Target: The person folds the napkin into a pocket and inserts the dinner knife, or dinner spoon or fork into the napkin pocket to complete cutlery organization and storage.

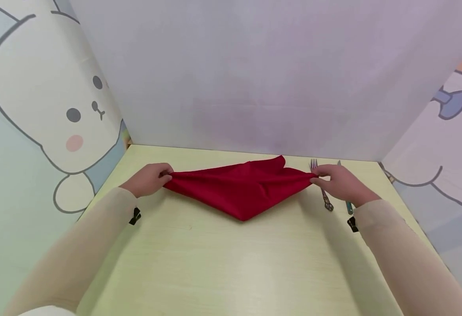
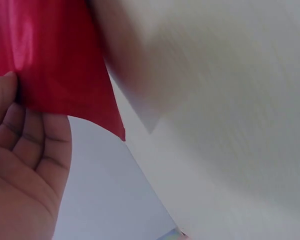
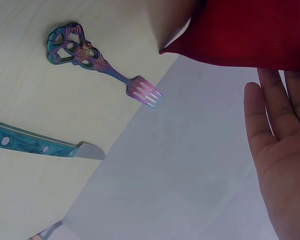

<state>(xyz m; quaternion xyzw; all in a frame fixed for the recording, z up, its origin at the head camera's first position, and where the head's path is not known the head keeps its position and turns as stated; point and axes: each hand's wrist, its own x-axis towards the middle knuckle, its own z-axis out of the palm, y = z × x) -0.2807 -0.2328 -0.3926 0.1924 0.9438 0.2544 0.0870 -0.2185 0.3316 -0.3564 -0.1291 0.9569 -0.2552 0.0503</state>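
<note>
- While both your arms reach forward over the pale yellow wood-grain tabletop (image 1: 199, 263), the shiny deep-red fabric cloth (image 1: 234, 191) stretches between your two hands, folded over, with one point hanging toward you.
- Your left hand (image 1: 148, 180) grasps the cloth's left end in a pinch; in the left wrist view the thumb lies on the red face, the fingers are behind it, and a loose corner droops beyond the fingertips.
- Your right hand (image 1: 342, 184) grasps the opposite end, thumb and forefinger pinching it; in the right wrist view the other fingers extend toward the lower edge and the smallest finger stands apart from the fabric.
- So the cloth lies to the right of your left hand and to the left of your right, its middle sagging; you cannot tell whether its near point touches the tabletop.
- Just beside the cloth's right end, partly covered by your right hand in the head view, lies an iridescent metal fork (image 3: 110, 71) with an openwork handle, its tines toward the far edge.
- Right of that fork, the teal-handled metal knife (image 3: 45, 146) lies apart from it, blade also pointing toward the far edge.
</note>
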